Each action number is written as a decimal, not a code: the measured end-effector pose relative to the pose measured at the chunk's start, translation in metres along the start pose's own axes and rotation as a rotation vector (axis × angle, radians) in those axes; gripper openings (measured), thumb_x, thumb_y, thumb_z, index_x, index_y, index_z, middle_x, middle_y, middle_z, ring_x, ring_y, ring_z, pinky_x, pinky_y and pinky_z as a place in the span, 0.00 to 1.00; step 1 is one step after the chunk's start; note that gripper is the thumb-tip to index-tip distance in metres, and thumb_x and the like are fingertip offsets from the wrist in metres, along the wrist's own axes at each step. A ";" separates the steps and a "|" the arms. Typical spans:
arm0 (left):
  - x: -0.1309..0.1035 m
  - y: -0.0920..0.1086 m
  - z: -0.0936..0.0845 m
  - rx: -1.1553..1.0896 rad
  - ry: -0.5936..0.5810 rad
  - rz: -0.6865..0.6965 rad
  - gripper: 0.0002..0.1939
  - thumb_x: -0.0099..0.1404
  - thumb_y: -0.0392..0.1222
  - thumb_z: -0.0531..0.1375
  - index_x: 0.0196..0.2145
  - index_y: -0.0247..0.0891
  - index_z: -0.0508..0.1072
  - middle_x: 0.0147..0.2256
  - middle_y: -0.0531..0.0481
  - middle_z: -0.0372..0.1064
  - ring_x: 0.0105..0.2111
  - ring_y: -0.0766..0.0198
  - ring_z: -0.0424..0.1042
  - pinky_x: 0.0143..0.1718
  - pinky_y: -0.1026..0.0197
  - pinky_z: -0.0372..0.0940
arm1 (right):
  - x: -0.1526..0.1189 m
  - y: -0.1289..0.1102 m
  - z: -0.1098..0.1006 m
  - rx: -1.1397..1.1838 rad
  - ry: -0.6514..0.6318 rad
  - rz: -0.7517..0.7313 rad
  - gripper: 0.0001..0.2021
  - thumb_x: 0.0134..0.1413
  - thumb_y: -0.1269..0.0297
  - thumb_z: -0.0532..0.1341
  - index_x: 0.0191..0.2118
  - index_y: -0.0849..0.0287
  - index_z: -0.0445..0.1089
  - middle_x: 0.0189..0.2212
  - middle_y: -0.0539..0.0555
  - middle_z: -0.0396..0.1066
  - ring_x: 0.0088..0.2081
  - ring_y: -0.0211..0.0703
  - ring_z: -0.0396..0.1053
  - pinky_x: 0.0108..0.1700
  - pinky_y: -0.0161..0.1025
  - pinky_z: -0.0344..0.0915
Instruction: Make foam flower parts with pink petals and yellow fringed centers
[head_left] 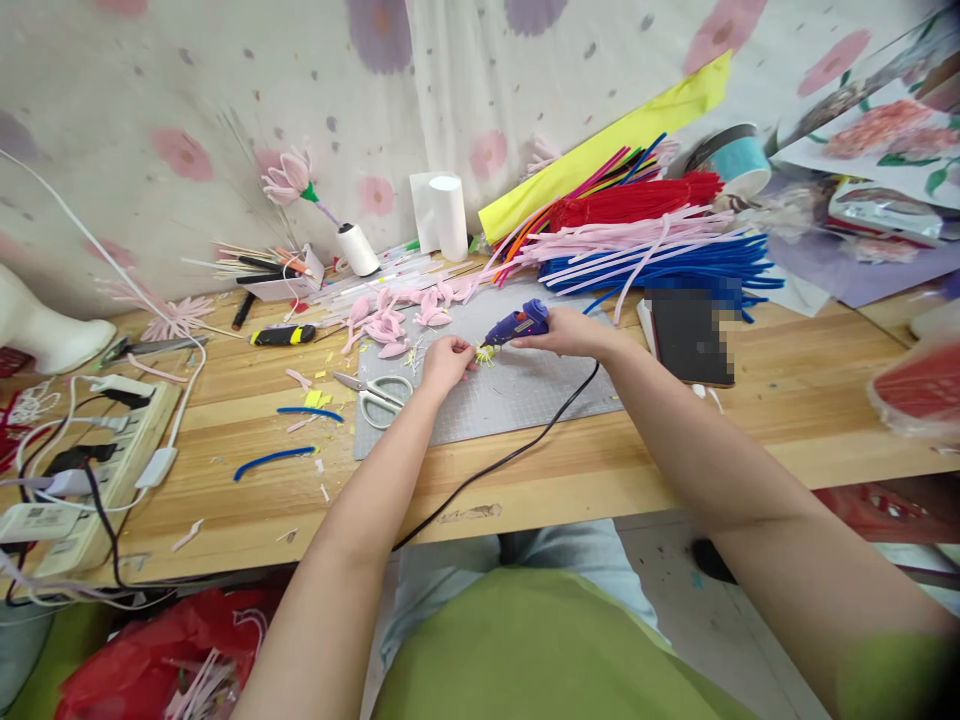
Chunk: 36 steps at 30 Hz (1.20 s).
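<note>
- Glue gun (517,324), purple-blue, lies in the grasp of the right hand (571,333) over the grey cutting mat (517,390), its nozzle pointing left at a small yellow tuft (486,353).
- Left hand (444,362) pinches that yellow tuft between its fingertips, right at the nozzle; both hands are closed on what they hold.
- A black cord (510,455) runs from the gun across the mat and off the front edge of the table (675,450).
- Scissors (375,393) lie half on the mat's left edge, near the left hand.
- Pink petal shapes (390,322) are heaped at the mat's far side.
- Pipe cleaners in pink, blue and red (652,245) lie bundled behind the right hand, loose on the table.
- A power strip (90,460) at the left edge carries several plugs and white cables.
- A red plastic bag (142,655) under the table holds pinkish scraps.
- A white thread spool (358,249) stands upright near the wall.
</note>
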<state>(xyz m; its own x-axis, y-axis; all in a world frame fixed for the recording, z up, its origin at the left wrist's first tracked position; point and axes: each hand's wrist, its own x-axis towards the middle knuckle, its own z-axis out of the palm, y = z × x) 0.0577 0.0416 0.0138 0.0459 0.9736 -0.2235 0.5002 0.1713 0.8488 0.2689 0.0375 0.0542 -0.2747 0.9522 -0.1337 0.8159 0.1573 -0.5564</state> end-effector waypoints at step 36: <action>-0.001 -0.001 0.000 -0.025 0.000 -0.006 0.05 0.59 0.38 0.57 0.30 0.33 0.69 0.29 0.47 0.74 0.24 0.68 0.73 0.19 0.71 0.62 | -0.008 -0.004 -0.003 0.067 -0.080 0.135 0.25 0.41 0.41 0.63 0.34 0.61 0.72 0.18 0.51 0.66 0.20 0.36 0.60 0.21 0.34 0.55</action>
<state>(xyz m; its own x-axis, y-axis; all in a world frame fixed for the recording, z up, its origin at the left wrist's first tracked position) 0.0573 0.0403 0.0136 0.0434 0.9726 -0.2285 0.4786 0.1805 0.8593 0.2690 0.0300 0.0597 -0.2068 0.9393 -0.2738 0.8129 0.0092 -0.5824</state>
